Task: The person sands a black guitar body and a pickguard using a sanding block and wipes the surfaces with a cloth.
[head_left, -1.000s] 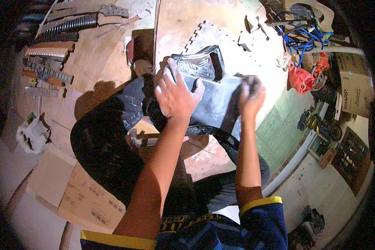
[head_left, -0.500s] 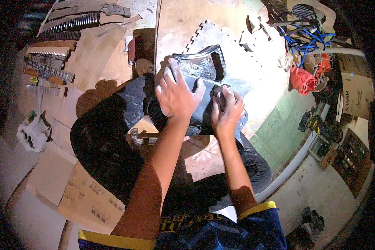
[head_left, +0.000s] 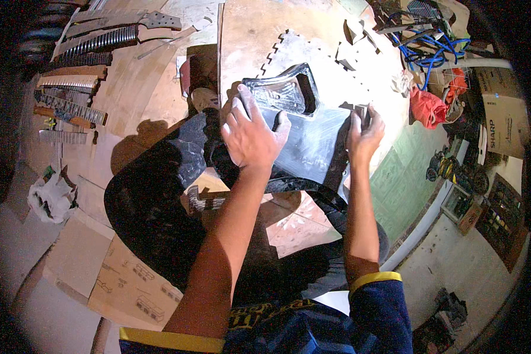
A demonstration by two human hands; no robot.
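A dark, glossy panel with pale dusty streaks lies in front of me, with a curved recess in its upper part. My left hand rests on the panel's left side, fingers spread and stretched toward the recess. At the panel's right edge, my right hand is closed around a small dark block, thumb on one side. Beneath my forearms are my dark-clothed legs and a black curved edge of the piece.
Guitar necks and slotted wooden strips line the left. At right lie blue cords, a red cloth, cardboard boxes and tools. Pale scraps sit on the board; flattened cardboard is at lower left.
My right hand swept left across the panel about half a second ago and is now back out at its right edge with the block. My left hand has stayed in place.
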